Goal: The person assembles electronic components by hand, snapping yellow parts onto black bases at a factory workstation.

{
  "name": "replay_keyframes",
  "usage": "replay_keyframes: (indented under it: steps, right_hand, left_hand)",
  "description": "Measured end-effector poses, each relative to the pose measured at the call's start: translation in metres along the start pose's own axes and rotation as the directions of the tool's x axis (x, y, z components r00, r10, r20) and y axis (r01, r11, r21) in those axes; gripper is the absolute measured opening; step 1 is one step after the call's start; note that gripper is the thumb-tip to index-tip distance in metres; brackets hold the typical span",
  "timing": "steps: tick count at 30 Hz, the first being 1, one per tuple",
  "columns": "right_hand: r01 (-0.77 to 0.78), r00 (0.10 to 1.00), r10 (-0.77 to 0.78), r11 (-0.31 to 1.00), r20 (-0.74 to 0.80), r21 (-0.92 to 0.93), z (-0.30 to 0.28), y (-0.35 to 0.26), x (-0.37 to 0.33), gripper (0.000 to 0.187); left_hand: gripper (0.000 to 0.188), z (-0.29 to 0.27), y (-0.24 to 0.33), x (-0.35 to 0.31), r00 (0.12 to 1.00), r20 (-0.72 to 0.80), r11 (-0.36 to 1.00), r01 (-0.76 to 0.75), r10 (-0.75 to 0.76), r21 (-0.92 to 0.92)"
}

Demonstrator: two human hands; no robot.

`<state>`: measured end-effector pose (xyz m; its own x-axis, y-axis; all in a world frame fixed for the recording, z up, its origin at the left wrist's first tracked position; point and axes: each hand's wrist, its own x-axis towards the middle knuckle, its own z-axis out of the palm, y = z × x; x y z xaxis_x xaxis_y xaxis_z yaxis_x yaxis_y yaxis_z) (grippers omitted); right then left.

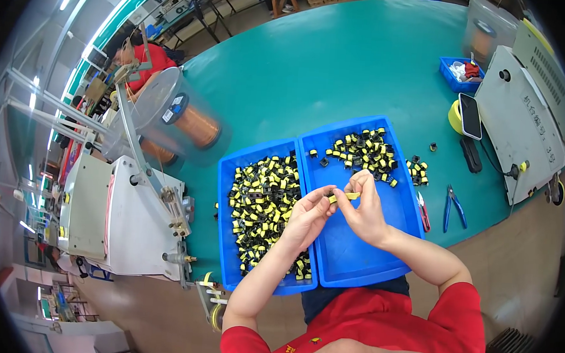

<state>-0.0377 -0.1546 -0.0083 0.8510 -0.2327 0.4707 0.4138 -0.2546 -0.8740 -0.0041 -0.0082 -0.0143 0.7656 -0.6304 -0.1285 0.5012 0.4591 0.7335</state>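
Note:
My left hand (310, 217) and my right hand (365, 213) meet above the divide between two blue trays, fingertips pinched together. Between them is a short strip of yellow tape (352, 196); its right end stands out beside my right fingers. A yellow bit also shows at my left fingertips, but whatever it may be stuck to is hidden by the fingers. The left blue tray (222, 237) is heaped with small black bobbins wrapped in yellow tape (265, 204). In the right blue tray (355, 260), a smaller pile of the same bobbins (363, 152) lies at the far end.
Right of the trays lie loose bobbins (417, 171), red-handled snips (423, 211), blue-handled pliers (453, 208) and a phone (469, 116) leaning on a yellow roll. Grey machines (136, 217) flank the green table (301, 62). A copper wire spool (199, 127) stands left; a person in red (151, 64) sits beyond.

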Motion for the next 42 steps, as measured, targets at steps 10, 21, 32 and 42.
replay_keyframes:
  steps: [10, 21, 32, 42]
  right_hand:
    - [-0.041, 0.999, 0.041, 0.999, 0.01, 0.002, -0.0039, -0.0013, 0.0028, 0.028]
    - [-0.079, 0.996, 0.081, 0.995, 0.031, -0.058, -0.0025, -0.0016, 0.0005, 0.028]
    - [-0.047, 0.996, 0.06, 0.984, 0.071, -0.171, -0.0009, 0.0059, 0.0001, 0.031]
    - [-0.298, 0.943, 0.294, 0.955, 0.158, 0.001, 0.0001, 0.0043, 0.0006, 0.029]
  left_hand:
    - [0.039, 0.0026, 0.0041, -0.0015, 0.999, 0.035, 0.998, 0.015, -0.013, -0.053]
    - [0.037, 0.006, 0.0038, -0.0004, 0.999, -0.022, 0.996, 0.022, -0.024, -0.082]
    - [0.04, 0.0046, -0.0006, 0.0017, 1.0, -0.025, 1.0, 0.016, -0.016, -0.005]
    - [0.039, 0.0061, 0.0067, -0.0025, 1.0, 0.021, 1.0, 0.011, -0.011, 0.015]
